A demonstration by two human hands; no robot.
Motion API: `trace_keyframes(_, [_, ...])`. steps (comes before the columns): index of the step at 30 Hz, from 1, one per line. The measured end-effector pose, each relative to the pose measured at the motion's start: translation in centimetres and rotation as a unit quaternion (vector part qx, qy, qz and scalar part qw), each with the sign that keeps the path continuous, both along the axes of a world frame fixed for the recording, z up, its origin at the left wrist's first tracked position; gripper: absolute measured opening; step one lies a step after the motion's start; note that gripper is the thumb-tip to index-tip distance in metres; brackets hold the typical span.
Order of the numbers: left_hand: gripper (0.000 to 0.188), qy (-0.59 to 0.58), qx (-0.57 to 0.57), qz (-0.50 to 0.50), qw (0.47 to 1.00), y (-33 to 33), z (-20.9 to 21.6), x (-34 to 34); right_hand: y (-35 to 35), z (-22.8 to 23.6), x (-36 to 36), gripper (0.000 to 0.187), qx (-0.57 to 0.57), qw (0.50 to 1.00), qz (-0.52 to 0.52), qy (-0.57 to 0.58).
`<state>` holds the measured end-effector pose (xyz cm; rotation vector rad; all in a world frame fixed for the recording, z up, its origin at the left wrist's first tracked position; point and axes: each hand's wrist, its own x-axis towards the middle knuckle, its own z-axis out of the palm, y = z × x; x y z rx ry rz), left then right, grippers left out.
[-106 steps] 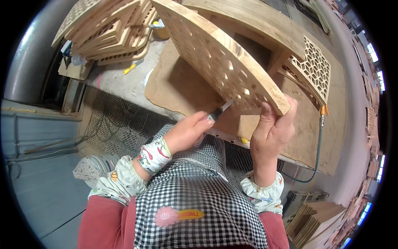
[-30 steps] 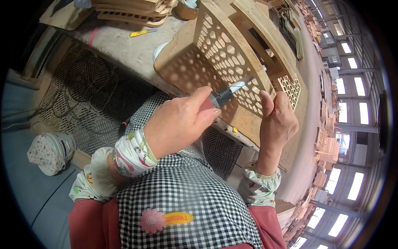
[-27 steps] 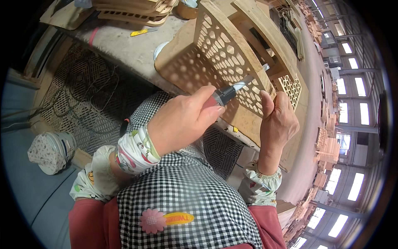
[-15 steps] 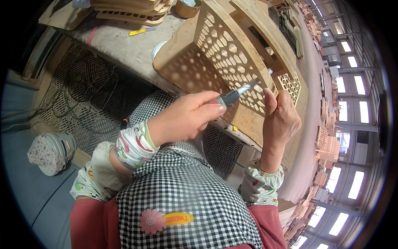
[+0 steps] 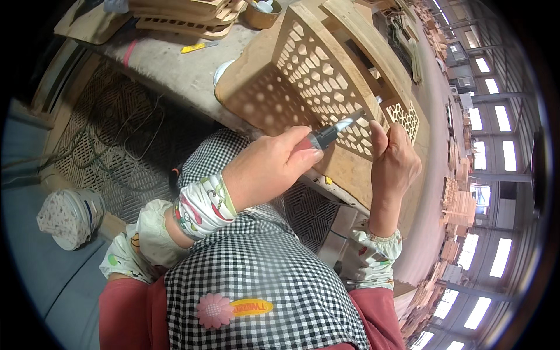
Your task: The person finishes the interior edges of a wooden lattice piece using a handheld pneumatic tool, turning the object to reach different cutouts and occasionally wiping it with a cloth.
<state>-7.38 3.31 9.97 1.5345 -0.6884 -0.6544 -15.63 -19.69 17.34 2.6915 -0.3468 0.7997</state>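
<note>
A knife with a red and black handle (image 5: 324, 137) is gripped in my left hand (image 5: 265, 169). Its shiny blade points up and to the right, against or just in front of the lower right edge of a wooden piece with a perforated panel (image 5: 321, 73). Close to the blade's tip, my right hand (image 5: 398, 160) is closed in a pinch, thumb up; whatever lies between its fingers is hidden. The wooden piece stands on a brown board (image 5: 248, 70), and light through its holes makes spots there.
A yellow cutter (image 5: 198, 46) lies on the worktable (image 5: 169, 61), near stacked slotted wooden parts (image 5: 186, 24) and a brown bowl (image 5: 261, 16). At floor level on the left stands a covered bucket (image 5: 70, 216), with cables (image 5: 137, 137) on the mat.
My left hand and the knife have shifted slightly to the right. The right hand has moved a little to the left and stays pinched.
</note>
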Motion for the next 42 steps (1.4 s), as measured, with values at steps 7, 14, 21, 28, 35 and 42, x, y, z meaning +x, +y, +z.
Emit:
trace_keyframes(7, [0.046, 0.054, 0.017, -0.049, 0.997, 3.6, -2.6, -1.4, -3.9, 2.0, -1.7, 0.053, -0.010, 0.999, -0.046, 0.016])
trace_keyframes(14, [0.054, 0.020, 0.031, 0.019, 0.999, 4.2, -0.9, 0.2, -0.5, 0.8, 0.3, 0.054, -0.007, 0.997, -0.077, 0.022])
trace_keyframes(21, [0.036, 0.068, 0.020, -0.020, 0.997, 1.6, 0.1, 2.4, 0.0, -0.4, -0.9, 0.056, -0.030, 0.998, -0.047, 0.005])
trace_keyframes(28, [0.031, -0.039, 0.008, 0.021, 0.999, -0.8, -0.9, 2.0, -2.1, -0.6, -1.5, 0.056, -0.018, 1.000, -0.026, 0.002])
trace_keyframes(35, [0.040, 0.032, 0.014, 0.019, 0.999, 4.5, -0.2, -0.1, -2.6, 0.0, -1.2, 0.054, -0.015, 0.999, -0.043, 0.008])
trace_keyframes(42, [0.043, -0.019, 0.011, 0.014, 1.000, 1.5, 0.8, 2.1, -2.3, -0.7, -2.3, 0.055, -0.031, 0.999, -0.020, 0.008])
